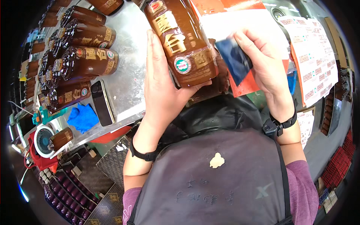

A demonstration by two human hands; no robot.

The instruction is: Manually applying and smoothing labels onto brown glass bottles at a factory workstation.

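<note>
The person's left hand [161, 84] cradles a glossy brown rectangular bottle with gold characters and a round green-and-white sticker [183, 45], its fingers laid straight along the left side and its thumb reaching beneath the base. The bottle leans at a slant in front of the person, base toward the body, its upper end cut off by the picture's edge. The right hand [264, 62] pinches a thin dark blue four-sided piece [234, 62] between thumb and fingers, just beside the bottle's lower right side; it is blurred, and its material cannot be told. Black bands [143, 153] circle both wrists.

Beyond the hands, a bright orange-red sheet [245, 88] lies partly behind the blue piece. To the left, on a grey metal surface [131, 56], stands a cluster of similar brown bottles [90, 60]. Near them lie a black-faced smartphone [102, 103] and a crumpled bright blue cloth [82, 118], with a round white fan [44, 140] farther left. At the right hangs a white sheet printed with rows of small labels [313, 56]. A dark apron [225, 187] covers the person's front.
</note>
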